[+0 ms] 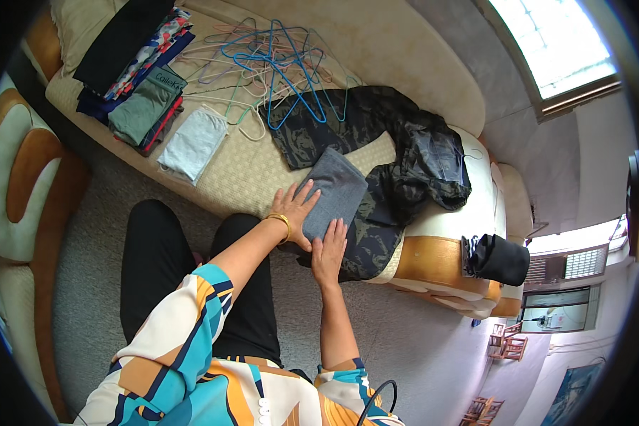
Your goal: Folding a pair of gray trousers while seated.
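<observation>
A folded dark grey garment (336, 186) lies on the patterned seat of a sofa, partly over a dark camouflage jacket (375, 213). My left hand (294, 215), with a gold bracelet at the wrist, presses on its near left part with fingers spread. Flat against its near edge rests my right hand (328, 253), fingers extended and close together. Neither hand grasps the cloth. The jacket spreads behind and to the right of the garment, its hood bunched near the sofa arm. To the left lies a folded light grey cloth (196, 142).
Blue, pink and other hangers (277, 58) lie tangled at the seat's back. Folded clothes form a pile (133, 69), with folded green-grey underwear (146, 104) in front. A black item (500, 259) sits on the wooden sofa arm (436, 258). Another seat (18, 175) stands at left.
</observation>
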Demonstrator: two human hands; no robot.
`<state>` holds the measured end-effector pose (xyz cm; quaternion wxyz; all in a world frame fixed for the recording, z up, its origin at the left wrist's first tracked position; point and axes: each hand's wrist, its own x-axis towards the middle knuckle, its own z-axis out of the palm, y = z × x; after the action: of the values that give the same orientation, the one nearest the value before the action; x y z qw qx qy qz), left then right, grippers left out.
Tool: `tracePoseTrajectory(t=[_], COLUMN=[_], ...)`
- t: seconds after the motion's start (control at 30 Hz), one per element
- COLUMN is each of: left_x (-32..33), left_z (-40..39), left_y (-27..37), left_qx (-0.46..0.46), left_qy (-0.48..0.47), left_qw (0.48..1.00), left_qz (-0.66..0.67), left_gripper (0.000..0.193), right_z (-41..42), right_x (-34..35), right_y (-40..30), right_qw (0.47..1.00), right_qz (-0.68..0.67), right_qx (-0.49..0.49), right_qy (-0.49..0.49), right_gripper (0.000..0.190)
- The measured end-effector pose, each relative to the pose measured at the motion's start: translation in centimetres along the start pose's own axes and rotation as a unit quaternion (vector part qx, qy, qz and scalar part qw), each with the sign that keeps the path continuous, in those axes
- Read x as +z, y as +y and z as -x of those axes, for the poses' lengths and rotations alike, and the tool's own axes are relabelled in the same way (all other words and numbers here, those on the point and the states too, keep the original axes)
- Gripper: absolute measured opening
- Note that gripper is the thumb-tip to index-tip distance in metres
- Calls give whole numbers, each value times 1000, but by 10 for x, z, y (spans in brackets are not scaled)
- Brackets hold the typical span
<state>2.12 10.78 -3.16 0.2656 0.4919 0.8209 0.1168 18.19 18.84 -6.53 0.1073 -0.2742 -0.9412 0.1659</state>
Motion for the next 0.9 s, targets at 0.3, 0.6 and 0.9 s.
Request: tracePoseTrajectory(t=[0.3, 0.6, 0.9], left_x=[-1, 0, 0], left_z=[0, 0, 0], left_y=[1, -1, -1], left_qx=[-2, -9, -11], left_qy=[-3, -9, -6], left_qw=[1000, 1000, 1000], left_qz=[-11, -8, 14], left_gripper=[135, 129, 131], right_z=[65, -44, -119], right_x=[-21, -14, 12], right_y=[-13, -27, -18], right_qw=[999, 962, 992], right_qz=[-13, -227, -13], right_qx=[-36, -129, -101], right_qy=[-1, -86, -80], right_gripper=[60, 54, 57])
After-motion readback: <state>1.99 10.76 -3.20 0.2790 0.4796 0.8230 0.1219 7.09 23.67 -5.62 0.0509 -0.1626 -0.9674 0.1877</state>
